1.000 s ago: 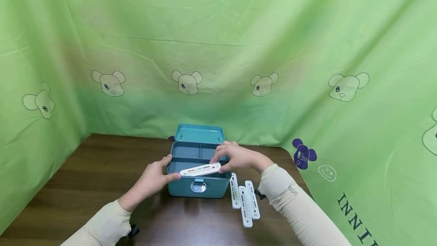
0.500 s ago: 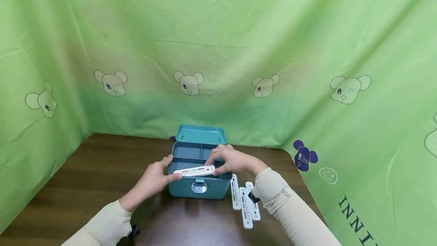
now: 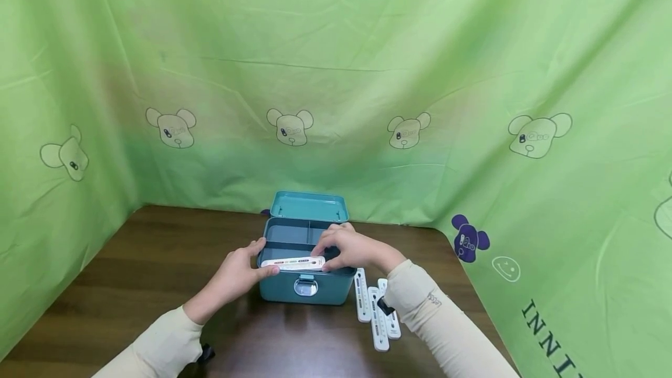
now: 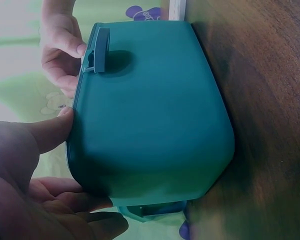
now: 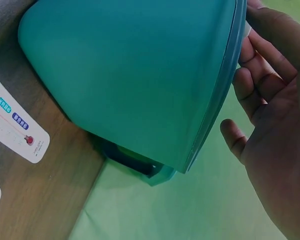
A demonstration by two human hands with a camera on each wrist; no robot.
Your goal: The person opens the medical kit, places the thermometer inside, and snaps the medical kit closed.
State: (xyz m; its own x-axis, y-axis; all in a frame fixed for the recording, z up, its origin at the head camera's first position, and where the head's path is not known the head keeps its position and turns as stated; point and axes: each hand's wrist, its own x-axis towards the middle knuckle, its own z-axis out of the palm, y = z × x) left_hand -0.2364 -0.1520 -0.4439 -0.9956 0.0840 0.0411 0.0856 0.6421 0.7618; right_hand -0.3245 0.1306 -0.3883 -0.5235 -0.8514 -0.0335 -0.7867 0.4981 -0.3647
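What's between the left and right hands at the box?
A white marked strip, at the front compartment of the teal box, its right end pinched by the right hand. Seen in the head view.

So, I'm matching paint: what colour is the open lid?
Teal blue; the lid shows best in the head view.

The right sleeve (image 3: 431, 303) partly hides the rightmost white strip (image 3: 392, 328), whose print is too small to read.
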